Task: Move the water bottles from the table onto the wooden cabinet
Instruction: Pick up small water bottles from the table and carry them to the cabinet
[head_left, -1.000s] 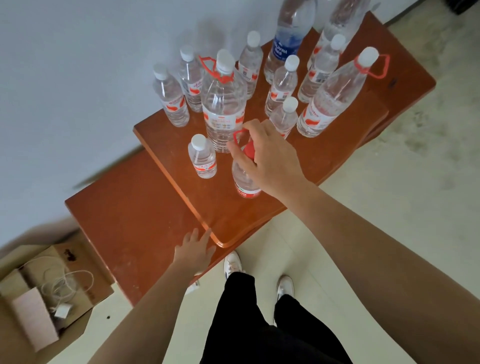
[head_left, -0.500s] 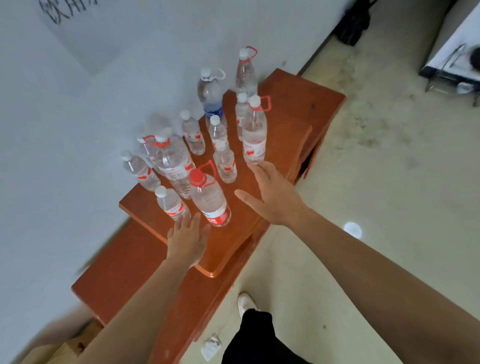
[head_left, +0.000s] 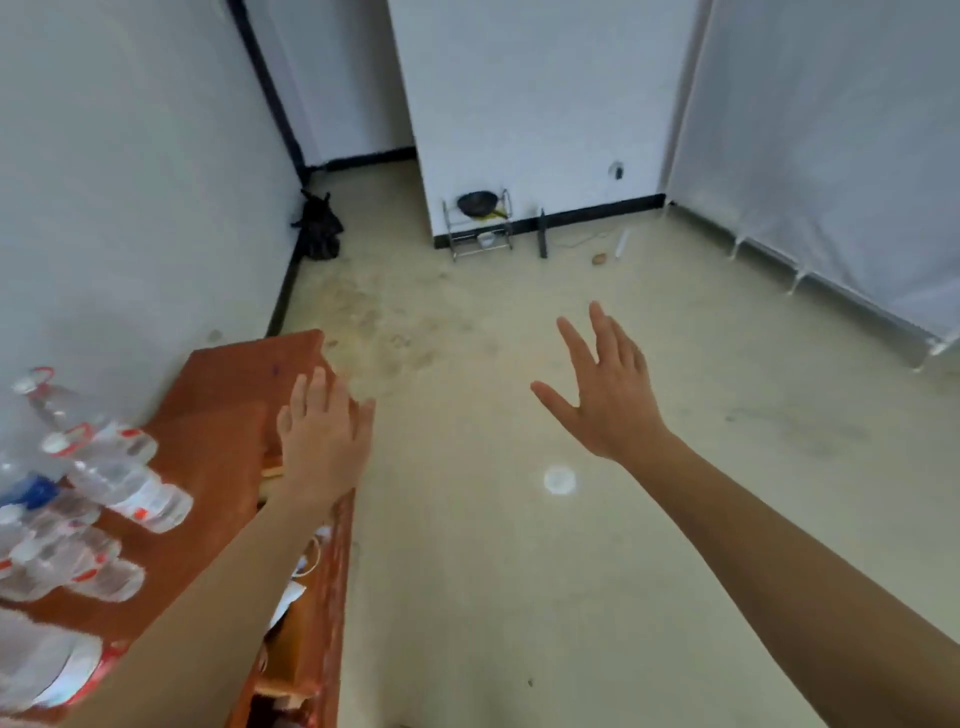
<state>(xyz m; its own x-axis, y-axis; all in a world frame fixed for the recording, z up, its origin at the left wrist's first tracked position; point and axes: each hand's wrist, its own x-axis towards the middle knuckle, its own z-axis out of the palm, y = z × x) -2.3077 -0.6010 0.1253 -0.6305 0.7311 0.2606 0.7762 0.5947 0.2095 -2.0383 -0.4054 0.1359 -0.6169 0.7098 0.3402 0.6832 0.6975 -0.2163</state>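
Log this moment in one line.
left hand: open, empty, at wooden top edge | right hand: open, empty, above floor | bottles: on wooden top

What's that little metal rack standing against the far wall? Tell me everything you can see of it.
The rack is a small, low stand of thin, shiny metal bars, seemingly with two tiers. It stands upright on the beige floor, its back against the white wall with black skirting. A dark round pan sits on its top tier, and a small white thing lies on the lower one. It is too far away for finer detail.
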